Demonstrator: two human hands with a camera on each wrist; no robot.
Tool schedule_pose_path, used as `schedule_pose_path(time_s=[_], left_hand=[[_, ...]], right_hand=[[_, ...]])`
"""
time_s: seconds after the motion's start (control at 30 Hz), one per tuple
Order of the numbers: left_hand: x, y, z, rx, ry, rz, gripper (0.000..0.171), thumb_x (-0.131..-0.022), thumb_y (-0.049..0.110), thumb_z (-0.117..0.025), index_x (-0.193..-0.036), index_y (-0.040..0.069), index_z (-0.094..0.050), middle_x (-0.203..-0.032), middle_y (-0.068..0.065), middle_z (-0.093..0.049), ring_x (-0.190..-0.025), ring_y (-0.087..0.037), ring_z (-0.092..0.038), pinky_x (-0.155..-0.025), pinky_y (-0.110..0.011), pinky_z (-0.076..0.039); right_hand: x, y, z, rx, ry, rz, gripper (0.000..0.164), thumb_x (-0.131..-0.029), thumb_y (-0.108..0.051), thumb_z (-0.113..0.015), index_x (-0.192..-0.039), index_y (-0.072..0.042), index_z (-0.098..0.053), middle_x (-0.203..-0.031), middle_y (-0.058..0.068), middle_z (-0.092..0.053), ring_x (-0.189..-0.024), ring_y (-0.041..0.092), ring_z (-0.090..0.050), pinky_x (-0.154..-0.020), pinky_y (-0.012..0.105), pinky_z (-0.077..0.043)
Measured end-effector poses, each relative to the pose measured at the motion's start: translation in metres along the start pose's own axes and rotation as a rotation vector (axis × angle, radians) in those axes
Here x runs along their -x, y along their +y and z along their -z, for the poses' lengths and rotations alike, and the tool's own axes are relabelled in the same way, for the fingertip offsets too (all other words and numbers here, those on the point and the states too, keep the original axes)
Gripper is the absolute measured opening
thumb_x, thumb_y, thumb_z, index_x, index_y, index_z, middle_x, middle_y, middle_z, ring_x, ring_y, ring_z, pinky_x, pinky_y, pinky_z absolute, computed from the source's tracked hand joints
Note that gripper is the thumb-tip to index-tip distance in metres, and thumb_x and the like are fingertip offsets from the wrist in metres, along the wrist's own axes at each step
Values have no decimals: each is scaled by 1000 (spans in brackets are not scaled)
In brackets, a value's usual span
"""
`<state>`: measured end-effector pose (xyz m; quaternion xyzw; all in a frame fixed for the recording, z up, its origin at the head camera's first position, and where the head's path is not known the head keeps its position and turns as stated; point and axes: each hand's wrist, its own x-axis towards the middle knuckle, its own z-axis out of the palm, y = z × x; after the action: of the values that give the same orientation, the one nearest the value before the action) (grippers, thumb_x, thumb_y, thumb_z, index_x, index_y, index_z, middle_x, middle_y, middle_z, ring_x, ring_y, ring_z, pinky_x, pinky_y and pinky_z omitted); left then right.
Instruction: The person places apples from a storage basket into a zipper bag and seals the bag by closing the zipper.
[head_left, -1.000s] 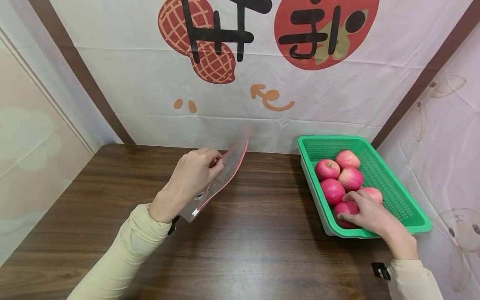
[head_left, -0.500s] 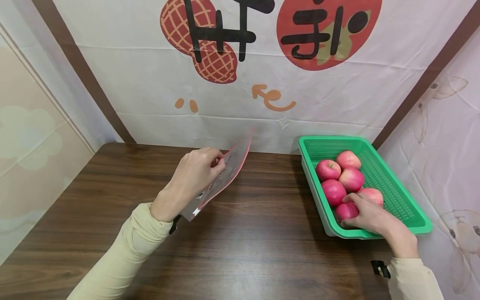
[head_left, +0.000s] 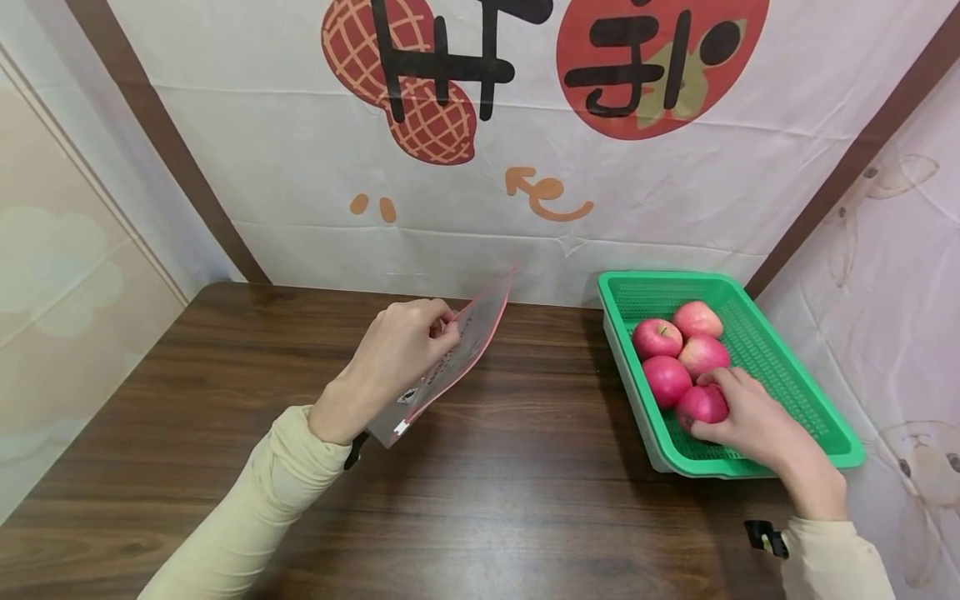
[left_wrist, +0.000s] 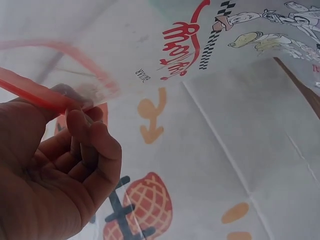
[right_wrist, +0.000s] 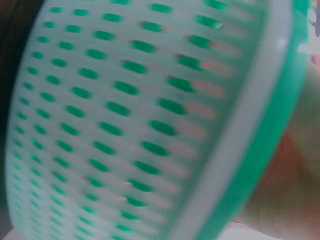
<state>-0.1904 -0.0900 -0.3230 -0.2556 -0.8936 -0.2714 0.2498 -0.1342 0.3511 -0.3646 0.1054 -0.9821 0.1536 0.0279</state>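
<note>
My left hand (head_left: 401,354) pinches the top edge of a clear zipper bag (head_left: 477,337) with a red-trimmed mouth and a white slider (head_left: 401,427). In the left wrist view, thumb and fingertips grip the bag's red strip (left_wrist: 37,92), and red lettering (left_wrist: 180,50) shows on the film. Over at the right, my right hand (head_left: 757,421) holds a red apple (head_left: 701,407) inside a green basket (head_left: 678,461), fingers on top and thumb at the near side. Only part of the right hand (right_wrist: 285,185) shows beyond the basket's rim in the right wrist view.
Several other apples (head_left: 666,381) lie grouped at the basket's left and far side. The brown wooden table (head_left: 480,508) stretches between the hands. A printed white curtain (head_left: 300,167) hangs behind it, and another cloth (head_left: 885,333) hangs at the right.
The right hand's apple has shifted slightly right and away from the basket's near corner, and the hand now covers the pale apple beside it. The left hand and bag have drifted slightly right.
</note>
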Motion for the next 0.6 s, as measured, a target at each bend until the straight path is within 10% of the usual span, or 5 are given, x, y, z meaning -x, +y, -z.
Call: schedule_pose_path(time_s=[0.6], left_hand=[[1, 9, -13, 42, -54, 45, 6, -79, 5, -62, -76, 9, -64, -61, 5, -53, -52, -7, -43, -49, -24, -37]], right_hand=[[-18, -59, 43, -68, 243, 129, 71, -68, -22, -88, -127, -9, -51, -120, 13, -52, -104, 30, -52, -69, 54, -58]])
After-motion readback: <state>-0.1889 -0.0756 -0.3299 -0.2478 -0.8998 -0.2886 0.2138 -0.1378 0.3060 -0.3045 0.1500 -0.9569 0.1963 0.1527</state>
